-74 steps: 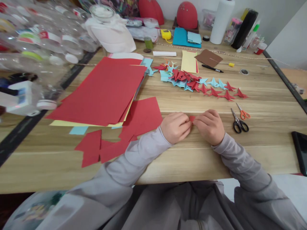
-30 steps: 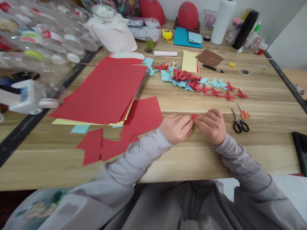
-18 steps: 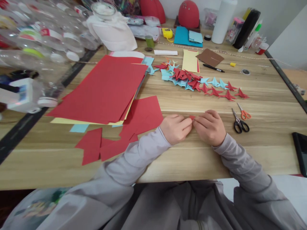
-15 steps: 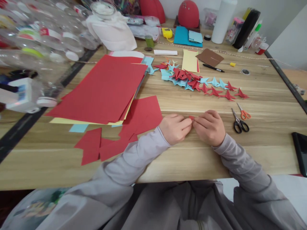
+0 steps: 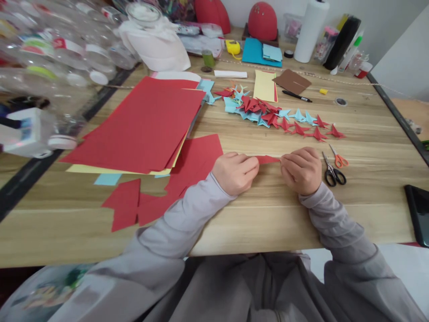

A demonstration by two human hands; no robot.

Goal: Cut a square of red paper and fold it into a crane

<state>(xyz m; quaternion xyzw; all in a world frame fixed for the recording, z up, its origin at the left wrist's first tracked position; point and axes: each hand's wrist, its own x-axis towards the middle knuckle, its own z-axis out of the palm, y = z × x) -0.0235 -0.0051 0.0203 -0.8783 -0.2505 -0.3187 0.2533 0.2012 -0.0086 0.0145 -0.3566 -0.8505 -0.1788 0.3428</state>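
Note:
A narrow folded red paper piece (image 5: 268, 159) stretches between my two hands above the wooden table. My left hand (image 5: 236, 173) pinches its left end, and my right hand (image 5: 300, 171) pinches its right end. Beyond my hands lie folded red paper figures (image 5: 299, 129) and light blue ones (image 5: 299, 115), several of them piled together. Left of my left hand are a red sheet (image 5: 201, 156), cut red scraps (image 5: 125, 205) and a stack of large red sheets (image 5: 144, 120). Black-handled scissors (image 5: 333, 175) and orange-handled scissors (image 5: 339, 160) lie right of my right hand.
Plastic bottles (image 5: 70, 49) crowd the left side. A black phone (image 5: 418, 210) lies at the right edge. Toward the back are a black pen (image 5: 296, 96), brown paper (image 5: 291, 83), yellow paper (image 5: 265, 85), a yellow tape measure (image 5: 233, 46) and a white bottle (image 5: 311, 31).
My hands have moved apart, the left one leftward and the right one slightly rightward and up. More of the red paper piece now shows between them.

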